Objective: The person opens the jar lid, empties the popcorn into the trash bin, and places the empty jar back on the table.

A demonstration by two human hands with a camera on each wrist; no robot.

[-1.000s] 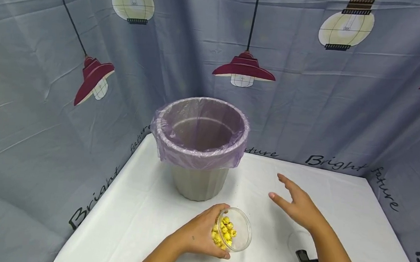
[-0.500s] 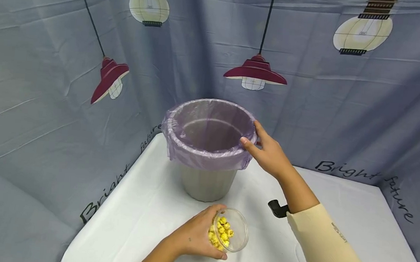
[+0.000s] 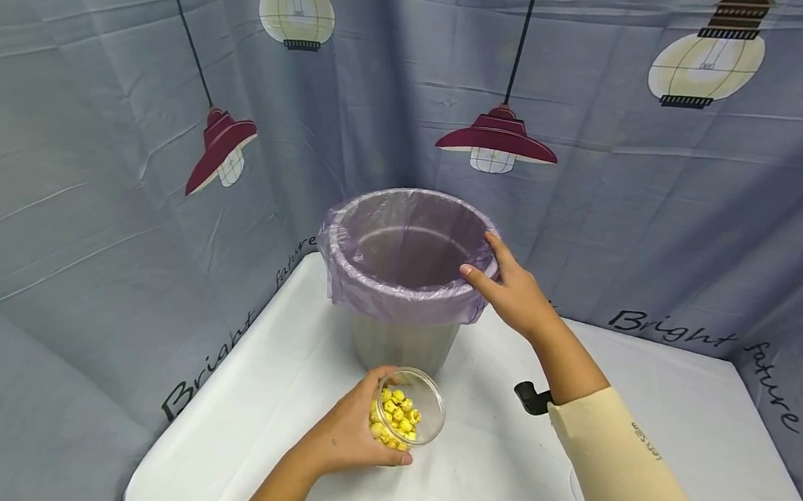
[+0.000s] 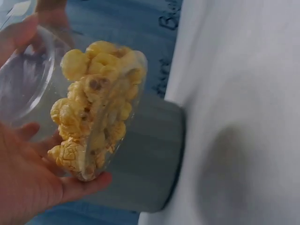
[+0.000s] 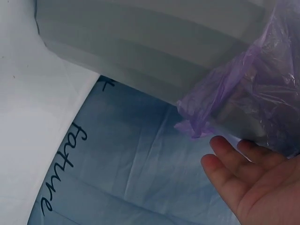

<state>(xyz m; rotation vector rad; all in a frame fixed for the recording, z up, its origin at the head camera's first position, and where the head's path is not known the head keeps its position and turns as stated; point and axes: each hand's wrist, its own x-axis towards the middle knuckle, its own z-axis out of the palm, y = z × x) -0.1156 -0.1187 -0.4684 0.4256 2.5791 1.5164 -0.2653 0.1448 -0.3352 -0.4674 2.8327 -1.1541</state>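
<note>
My left hand (image 3: 352, 427) grips a clear round plastic tub (image 3: 432, 406) partly filled with yellow popcorn (image 3: 395, 417). The tub is tipped, its open mouth facing right in the head view. In the left wrist view, popcorn (image 4: 93, 103) lies heaped against the tub's bottom, fingers around its side. Just beyond stands a grey trash can (image 3: 401, 341) lined with a thin purple bag (image 3: 397, 301) folded over the rim. My right hand (image 3: 511, 291) holds the can's right rim, thumb and index finger on the bag. Other fingers (image 5: 225, 176) extend outside, below the bag's edge.
A white-covered table (image 3: 485, 446) carries the can. Grey-blue curtain (image 3: 588, 218) with printed lamps hangs around its back and sides. A faint clear round lid (image 3: 577, 492) lies at the right, partly behind the right sleeve (image 3: 625, 465). A black wrist mount (image 3: 531, 398) juts from the right wrist.
My right hand has reached from over the table to the can's rim and stays there. My left hand has lifted the tub up and left, closer to the can.
</note>
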